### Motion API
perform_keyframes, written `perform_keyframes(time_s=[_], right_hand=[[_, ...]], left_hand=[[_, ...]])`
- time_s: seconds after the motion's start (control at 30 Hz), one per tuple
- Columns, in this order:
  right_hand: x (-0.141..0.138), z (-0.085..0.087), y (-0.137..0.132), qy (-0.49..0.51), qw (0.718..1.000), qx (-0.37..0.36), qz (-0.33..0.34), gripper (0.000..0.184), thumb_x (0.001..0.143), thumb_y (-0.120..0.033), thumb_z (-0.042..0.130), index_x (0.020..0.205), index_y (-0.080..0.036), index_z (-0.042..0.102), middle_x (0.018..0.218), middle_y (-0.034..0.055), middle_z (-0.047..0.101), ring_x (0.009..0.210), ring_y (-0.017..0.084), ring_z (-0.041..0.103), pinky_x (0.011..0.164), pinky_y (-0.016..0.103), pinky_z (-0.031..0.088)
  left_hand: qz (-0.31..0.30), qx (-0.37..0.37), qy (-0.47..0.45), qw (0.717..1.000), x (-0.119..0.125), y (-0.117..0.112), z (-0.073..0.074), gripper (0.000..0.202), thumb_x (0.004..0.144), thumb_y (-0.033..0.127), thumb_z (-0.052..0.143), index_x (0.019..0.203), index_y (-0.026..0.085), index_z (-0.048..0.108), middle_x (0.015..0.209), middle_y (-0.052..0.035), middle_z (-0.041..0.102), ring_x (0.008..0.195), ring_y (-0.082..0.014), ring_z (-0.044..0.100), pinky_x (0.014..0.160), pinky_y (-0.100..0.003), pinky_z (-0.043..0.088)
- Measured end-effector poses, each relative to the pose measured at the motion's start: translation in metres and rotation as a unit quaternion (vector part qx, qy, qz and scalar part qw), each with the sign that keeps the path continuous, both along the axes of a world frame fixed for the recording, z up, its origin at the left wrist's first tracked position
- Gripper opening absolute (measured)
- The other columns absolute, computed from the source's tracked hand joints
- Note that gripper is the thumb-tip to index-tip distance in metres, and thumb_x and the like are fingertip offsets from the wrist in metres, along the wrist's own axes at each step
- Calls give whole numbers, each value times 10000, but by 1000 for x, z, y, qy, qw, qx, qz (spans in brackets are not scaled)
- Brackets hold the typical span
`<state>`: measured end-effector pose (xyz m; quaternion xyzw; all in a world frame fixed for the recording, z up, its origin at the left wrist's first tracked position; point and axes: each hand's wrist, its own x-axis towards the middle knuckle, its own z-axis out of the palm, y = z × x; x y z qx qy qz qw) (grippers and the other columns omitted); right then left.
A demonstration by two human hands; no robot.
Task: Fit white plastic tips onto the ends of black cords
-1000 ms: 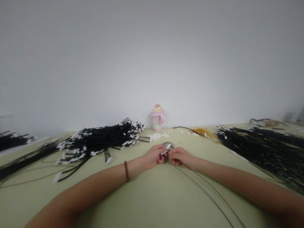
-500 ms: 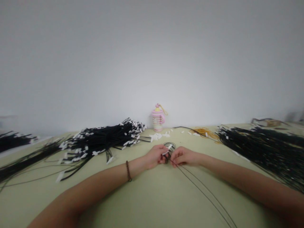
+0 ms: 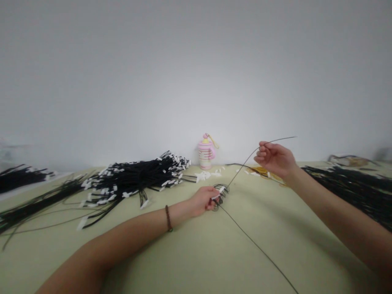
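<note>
My left hand (image 3: 203, 200) rests on the yellow-green table (image 3: 190, 253), closed on a small coil of thin black cord (image 3: 219, 192) with a white tag. My right hand (image 3: 273, 158) is raised above the table to the right, pinching a strand of the same cord (image 3: 243, 165). That strand runs taut from the coil up to my fingers, and its free end sticks out past them to the right. Another length of the cord trails from the coil across the table toward the lower right. A brown bead bracelet (image 3: 168, 218) sits on my left wrist.
A big pile of black cords with white tags (image 3: 134, 179) lies to the left, another black pile (image 3: 355, 188) to the right. A pink and yellow bottle (image 3: 206, 152) stands by the white wall. Loose white tags (image 3: 205, 175) and a yellow tangle (image 3: 263, 170) lie behind my hands.
My right hand has left the coil and risen up and to the right, drawing a strand of cord out taut. The left hand has stayed on the coil.
</note>
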<state>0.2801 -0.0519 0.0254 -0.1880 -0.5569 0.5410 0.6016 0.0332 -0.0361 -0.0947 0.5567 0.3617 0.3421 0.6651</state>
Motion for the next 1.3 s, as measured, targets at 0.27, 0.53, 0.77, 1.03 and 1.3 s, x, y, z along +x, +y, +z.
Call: perform_keyframes(time_s=[0.27, 0.53, 0.77, 1.03, 1.3], right_hand=[[-45, -58, 14, -288, 939, 32, -183, 288, 668, -368, 541, 783, -115, 619, 491, -30, 435, 426, 66, 376, 427, 207, 316], [-79, -114, -9, -407, 882, 117, -205, 207, 680, -226, 447, 516, -125, 523, 451, -37, 392, 452, 68, 353, 436, 185, 249], [-84, -127, -14, -468, 841, 192, -194, 224, 652, -144, 408, 430, -140, 377, 423, -52, 304, 428, 52, 295, 427, 177, 207], [-82, -126, -14, -487, 819, 227, -200, 244, 641, -141, 406, 420, -148, 302, 424, -57, 248, 415, 45, 262, 419, 172, 192], [-80, -127, -14, -497, 811, 239, -195, 247, 637, -143, 400, 412, -151, 299, 425, -57, 240, 416, 45, 249, 421, 173, 189]], left_hand=[[17, -20, 3, 1000, 1, -2, 4, 91, 674, 196, 536, 687, 132, 472, 544, 32, 452, 348, -9, 299, 353, -158, 127], [44, -21, -21, 999, 2, -1, 5, 100, 670, 199, 526, 663, 142, 444, 510, 54, 405, 352, -14, 292, 356, -152, 113], [57, 10, -40, 998, 3, -1, 2, 69, 632, 147, 515, 631, 136, 447, 517, 49, 408, 360, -12, 276, 350, -147, 114], [78, 16, -53, 995, 5, -4, 3, 108, 663, 197, 531, 635, 140, 444, 520, 47, 408, 358, -16, 288, 343, -143, 133], [77, 11, -74, 994, 4, -2, -1, 97, 673, 177, 534, 625, 136, 460, 518, 40, 413, 360, -15, 298, 342, -138, 141]])
